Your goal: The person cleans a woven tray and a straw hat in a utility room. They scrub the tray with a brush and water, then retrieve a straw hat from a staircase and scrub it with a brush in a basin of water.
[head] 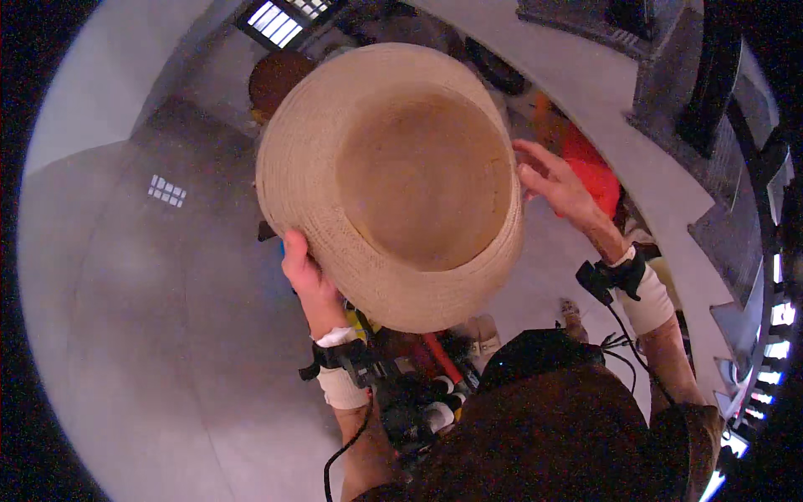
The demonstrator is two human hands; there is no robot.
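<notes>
A tan woven straw hat (301, 176) is held up in front of me, with the hollow of its crown facing me. My left hand (308, 279) grips the brim at its lower left, the thumb on the near face and the other fingers hidden behind. At the hat's right edge is my right hand (558, 188), its fingers apart and the fingertips at or just touching the brim. Both wrists wear pale bands with black strapped devices and cables.
Grey stairs (684, 207) climb along the right. Below the hat is a cluster of items, including a red bar (442, 357) and pale shoes (483, 339). A red object (590, 172) is behind my right hand. A brown rounded object (276, 81) shows beyond the brim.
</notes>
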